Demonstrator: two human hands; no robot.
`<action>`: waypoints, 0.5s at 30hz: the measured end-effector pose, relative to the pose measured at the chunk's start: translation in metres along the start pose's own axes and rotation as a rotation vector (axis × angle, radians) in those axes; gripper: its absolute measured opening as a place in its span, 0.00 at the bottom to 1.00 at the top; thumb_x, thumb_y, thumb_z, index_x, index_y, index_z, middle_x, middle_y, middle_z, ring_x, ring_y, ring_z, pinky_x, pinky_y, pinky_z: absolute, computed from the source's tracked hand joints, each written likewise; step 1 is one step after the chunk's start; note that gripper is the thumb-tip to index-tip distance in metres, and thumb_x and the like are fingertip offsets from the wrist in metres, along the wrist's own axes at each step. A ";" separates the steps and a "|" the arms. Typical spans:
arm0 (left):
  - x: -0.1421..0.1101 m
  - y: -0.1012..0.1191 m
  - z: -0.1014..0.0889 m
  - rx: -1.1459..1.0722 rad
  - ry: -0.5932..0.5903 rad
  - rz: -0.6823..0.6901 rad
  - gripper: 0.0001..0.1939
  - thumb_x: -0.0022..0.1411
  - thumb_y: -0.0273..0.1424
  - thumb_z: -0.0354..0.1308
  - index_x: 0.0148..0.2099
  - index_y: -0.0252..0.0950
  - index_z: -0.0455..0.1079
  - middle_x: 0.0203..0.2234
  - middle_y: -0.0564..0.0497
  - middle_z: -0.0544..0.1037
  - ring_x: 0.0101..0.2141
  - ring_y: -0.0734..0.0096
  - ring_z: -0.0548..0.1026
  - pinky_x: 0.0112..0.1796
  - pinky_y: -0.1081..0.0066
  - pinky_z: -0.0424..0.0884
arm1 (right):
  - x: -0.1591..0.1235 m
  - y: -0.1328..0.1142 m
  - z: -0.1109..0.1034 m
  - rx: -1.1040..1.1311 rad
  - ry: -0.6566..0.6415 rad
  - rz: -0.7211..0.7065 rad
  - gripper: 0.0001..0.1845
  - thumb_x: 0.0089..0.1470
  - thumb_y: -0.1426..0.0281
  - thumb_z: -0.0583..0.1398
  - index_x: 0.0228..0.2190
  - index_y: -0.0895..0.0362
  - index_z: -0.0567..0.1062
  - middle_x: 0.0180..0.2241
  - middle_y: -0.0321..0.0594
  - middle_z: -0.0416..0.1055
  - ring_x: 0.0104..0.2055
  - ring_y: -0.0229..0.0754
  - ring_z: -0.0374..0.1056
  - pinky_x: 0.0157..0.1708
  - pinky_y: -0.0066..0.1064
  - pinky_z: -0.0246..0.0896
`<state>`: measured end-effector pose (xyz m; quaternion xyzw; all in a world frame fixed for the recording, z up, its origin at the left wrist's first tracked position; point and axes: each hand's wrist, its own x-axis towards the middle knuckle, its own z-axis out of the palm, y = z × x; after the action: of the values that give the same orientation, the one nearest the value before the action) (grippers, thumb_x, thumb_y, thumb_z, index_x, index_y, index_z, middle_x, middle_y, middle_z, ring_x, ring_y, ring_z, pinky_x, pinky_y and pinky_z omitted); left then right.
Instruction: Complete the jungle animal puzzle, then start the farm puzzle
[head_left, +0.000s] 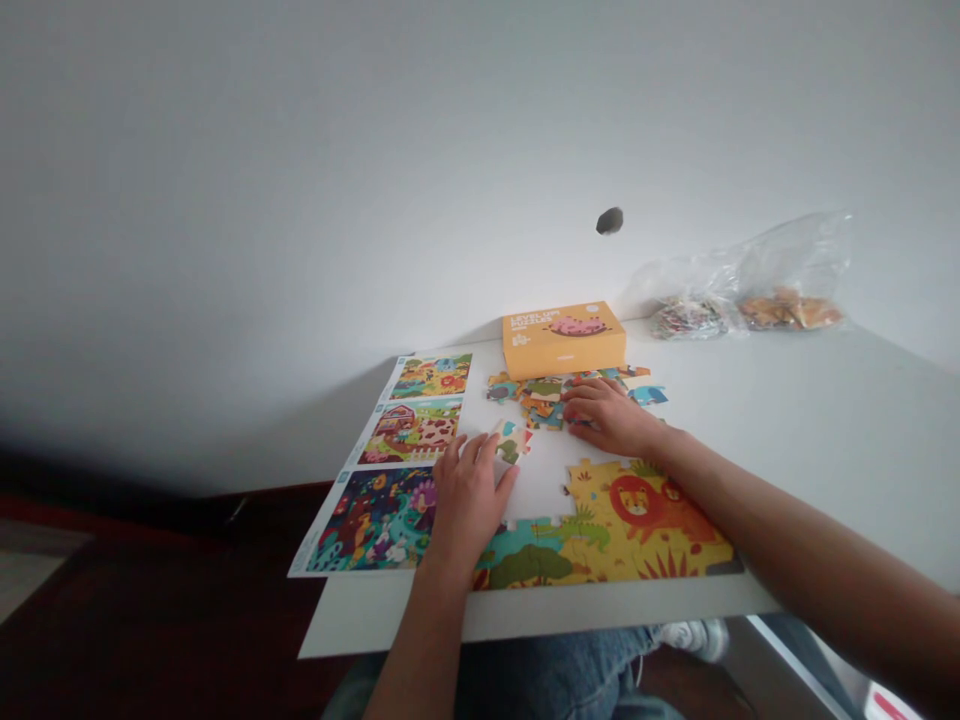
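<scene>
My left hand [472, 495] is at the edge of the printed picture sheet. A cream, green and blue puzzle piece [511, 441] sits between its index fingertip and thumb, seemingly pinched there. My right hand [615, 418] reaches over a heap of loose puzzle pieces [544, 395], with thumb and fingers apart; its fingertips touch the pieces, and what lies under the palm is hidden. Nearer to me is a partly joined puzzle [637, 530] with a lion, a crocodile and a green tree, the right forearm passing over its right side.
A yellow puzzle box [564, 340] stands behind the heap by the wall. Clear plastic bags [791, 290] of more pieces lie at the back right. The picture sheet [409, 435] covers the left side of the white table [840, 430], overhanging its left edge.
</scene>
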<state>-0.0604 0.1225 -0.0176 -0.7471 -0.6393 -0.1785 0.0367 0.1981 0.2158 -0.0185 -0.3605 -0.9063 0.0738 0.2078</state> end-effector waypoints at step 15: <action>-0.007 0.015 -0.005 -0.047 -0.057 0.081 0.15 0.64 0.28 0.56 0.53 0.42 0.73 0.56 0.51 0.73 0.59 0.52 0.64 0.57 0.49 0.61 | -0.008 0.004 -0.006 -0.040 0.037 0.089 0.21 0.45 0.74 0.57 0.44 0.54 0.77 0.46 0.45 0.73 0.50 0.52 0.65 0.53 0.46 0.53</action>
<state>-0.0474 0.1122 -0.0125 -0.7777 -0.6050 -0.1704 0.0083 0.2083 0.2133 -0.0167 -0.4057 -0.8868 0.0580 0.2137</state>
